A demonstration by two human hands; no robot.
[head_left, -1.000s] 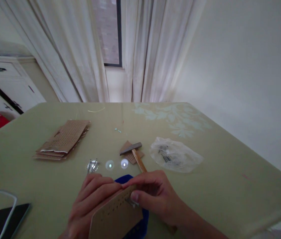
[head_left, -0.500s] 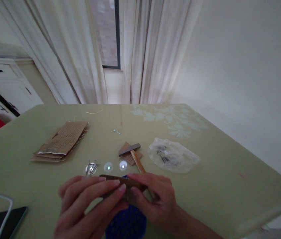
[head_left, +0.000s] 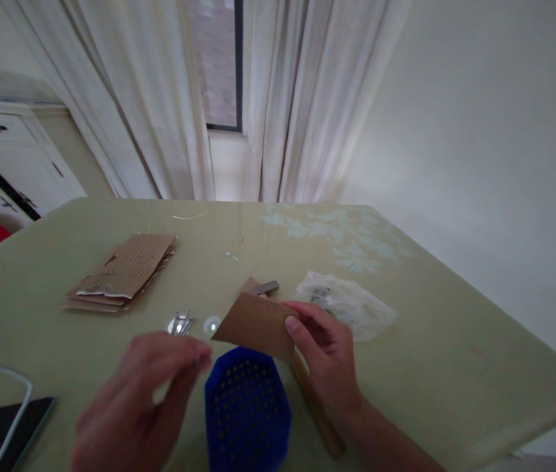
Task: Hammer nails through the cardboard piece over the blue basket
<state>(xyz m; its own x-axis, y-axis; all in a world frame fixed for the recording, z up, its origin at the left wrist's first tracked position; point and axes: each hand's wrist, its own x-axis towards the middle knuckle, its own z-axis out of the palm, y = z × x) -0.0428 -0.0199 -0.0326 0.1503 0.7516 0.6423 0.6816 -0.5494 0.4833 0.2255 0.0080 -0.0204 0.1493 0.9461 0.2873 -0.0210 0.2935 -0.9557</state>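
Observation:
A brown piece of cardboard (head_left: 258,324) is pinched by its right edge between the thumb and fingers of my right hand (head_left: 330,354), tilted above the table. My left hand (head_left: 145,393) is apart from it, at the lower left, thumb and fingers drawn together; blur hides whether anything sits in them. Below the cardboard lies a blue perforated plastic basket (head_left: 248,413). A hammer (head_left: 320,410) rests beside it, its wooden handle partly behind my right hand and its grey head behind the cardboard. Beyond my left hand are several nails (head_left: 179,324) on a small round disc.
Folded cardboard (head_left: 125,269) lies at the left. A clear plastic bag (head_left: 351,308) with dark bits is to the right. A black phone-like device (head_left: 10,429) with a white cable (head_left: 21,410) sits at the near left. Another small disc (head_left: 212,325) lies behind the basket.
My left hand has let go of the cardboard and moved left and down. My right hand keeps hold and has turned the cardboard so its flat face shows. More of the blue basket is visible.

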